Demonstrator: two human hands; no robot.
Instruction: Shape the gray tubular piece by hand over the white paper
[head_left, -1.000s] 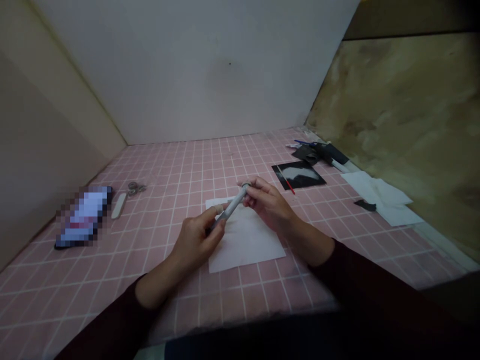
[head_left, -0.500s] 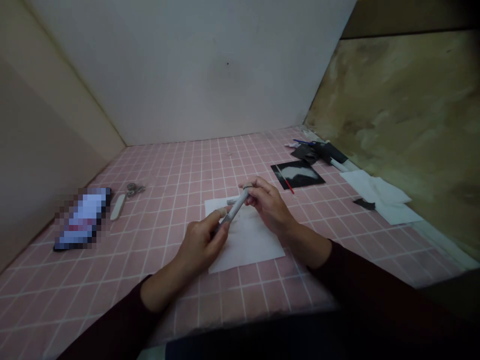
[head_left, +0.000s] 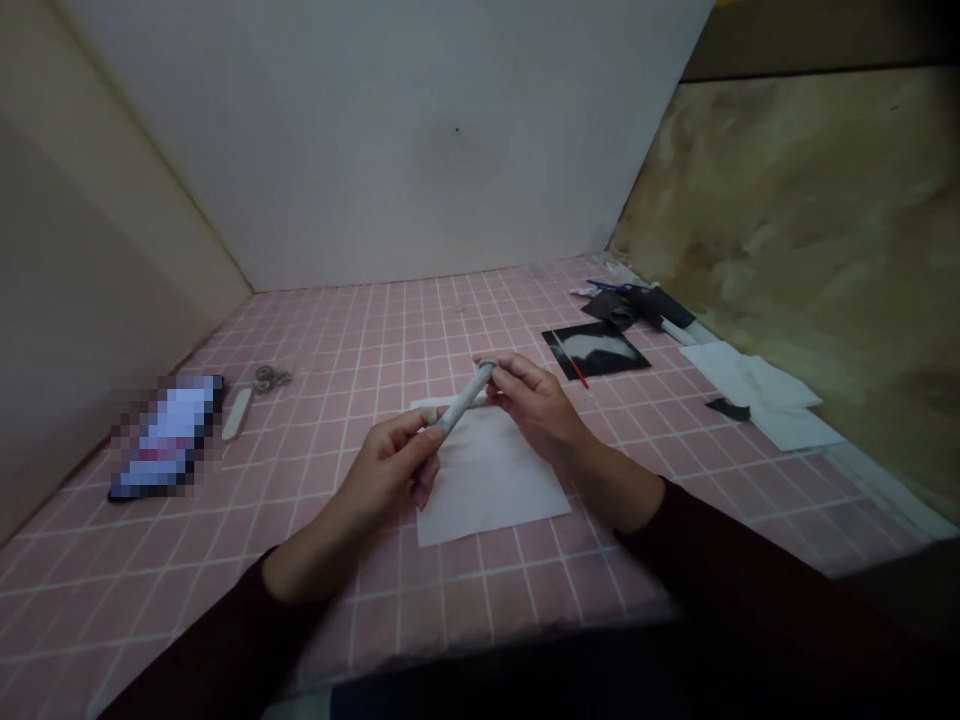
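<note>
A grey tube-like stick [head_left: 466,400] is held at a slant above a white sheet of paper [head_left: 499,480]. My left hand [head_left: 397,455] is closed round its lower end, with the thumb on top. At the upper end, the fingers of my right hand [head_left: 529,395] pinch the stick near its tip. The paper lies flat on the pink checked cloth, partly under both hands. Whatever lies along the paper's far edge is mostly hidden by the stick and fingers.
To the left lie a phone [head_left: 169,435], a white flat strip [head_left: 238,413] and scissors [head_left: 270,377]. On the right are a black sheet [head_left: 619,345] with a red thin stick [head_left: 576,368], dark scraps [head_left: 660,303] and white papers [head_left: 772,395]. Walls stand behind and at both sides.
My left hand has shifted slightly left and its grip on the grey stick has changed. The stick's upper end and my right fingers have moved slightly left and away.
</note>
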